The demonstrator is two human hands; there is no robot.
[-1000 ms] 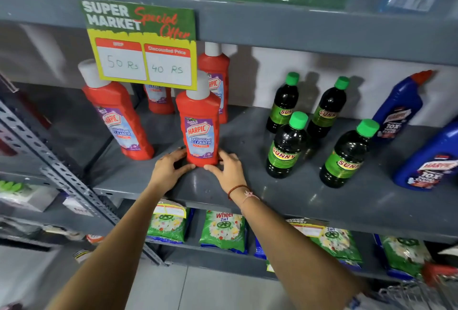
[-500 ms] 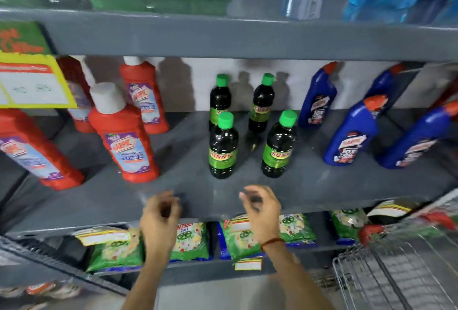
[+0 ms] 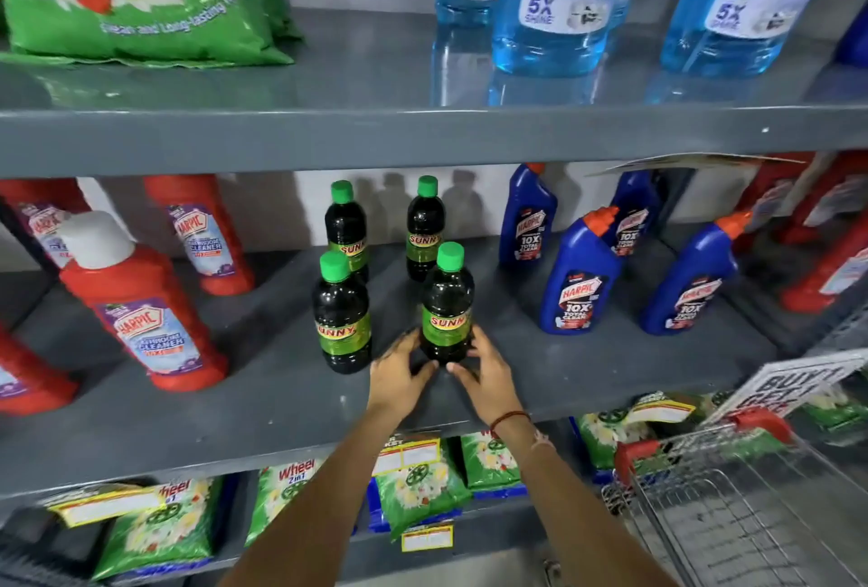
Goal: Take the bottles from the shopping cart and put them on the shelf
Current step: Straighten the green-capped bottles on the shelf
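Reaching past a wire shopping cart [image 3: 732,516], the left hand [image 3: 399,375] and right hand [image 3: 488,375] cup the base of a dark green-capped Sunny bottle [image 3: 446,300] standing upright near the front of the grey shelf [image 3: 235,398], three matching bottles [image 3: 342,304] beside and behind.

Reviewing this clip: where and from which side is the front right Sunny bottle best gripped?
Probably low on its body, from the front. The front right Sunny bottle stands upright near the shelf edge, another bottle close on its left. Left hand and right hand cup its base.
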